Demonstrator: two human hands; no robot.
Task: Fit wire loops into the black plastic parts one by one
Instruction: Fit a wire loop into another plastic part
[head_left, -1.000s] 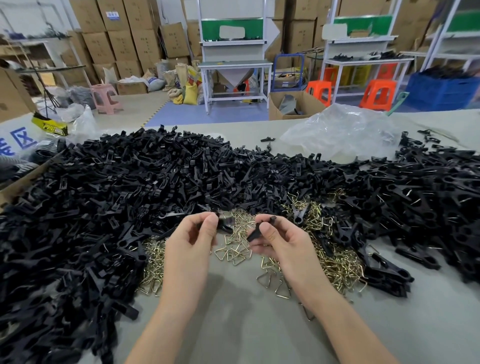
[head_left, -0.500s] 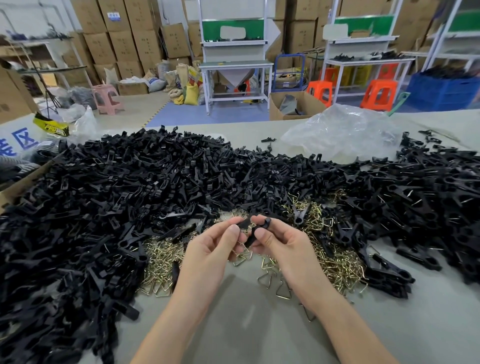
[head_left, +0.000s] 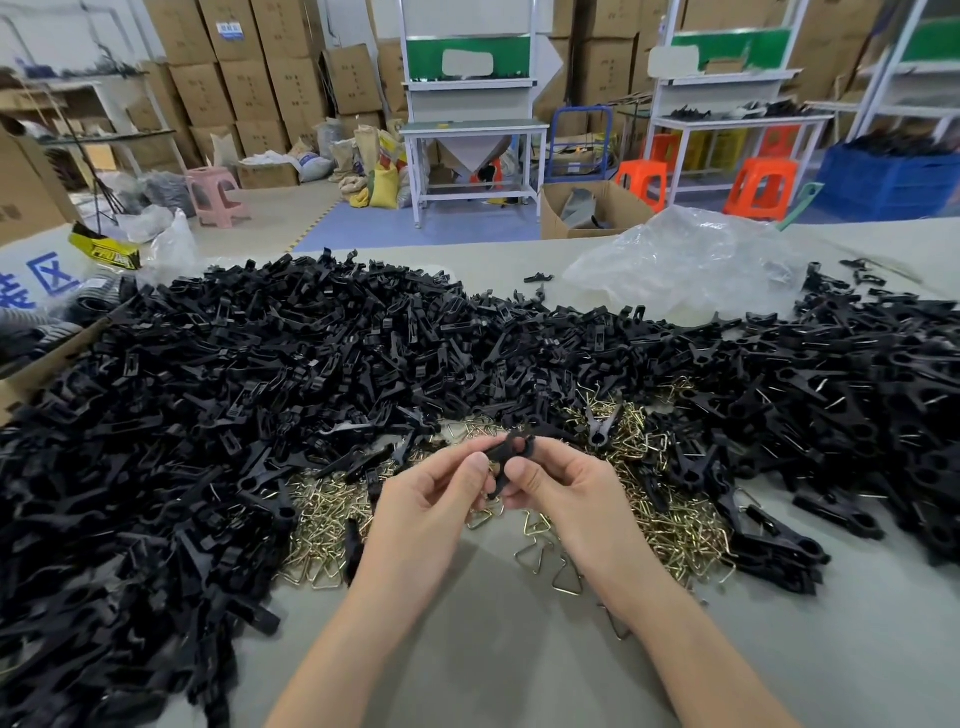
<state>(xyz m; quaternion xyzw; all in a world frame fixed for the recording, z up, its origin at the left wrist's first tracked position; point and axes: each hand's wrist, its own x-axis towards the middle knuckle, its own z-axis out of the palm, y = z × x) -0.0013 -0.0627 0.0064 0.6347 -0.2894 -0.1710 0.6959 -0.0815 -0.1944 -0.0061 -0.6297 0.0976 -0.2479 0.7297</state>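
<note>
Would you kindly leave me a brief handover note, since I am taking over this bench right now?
Both the left hand and the right hand pinch a black plastic part above the wire loops.
A heap of loose black parts lies left; the right heap shows wire glints, perhaps finished.
Whether a loop sits in the held part cannot be seen.
Left: fit it, then go on, one by one.

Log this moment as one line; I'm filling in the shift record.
phase: assembly | left hand: pinches black plastic part | right hand: pinches same part | wire loops: heaped on table | loop fitted: cannot tell
</note>
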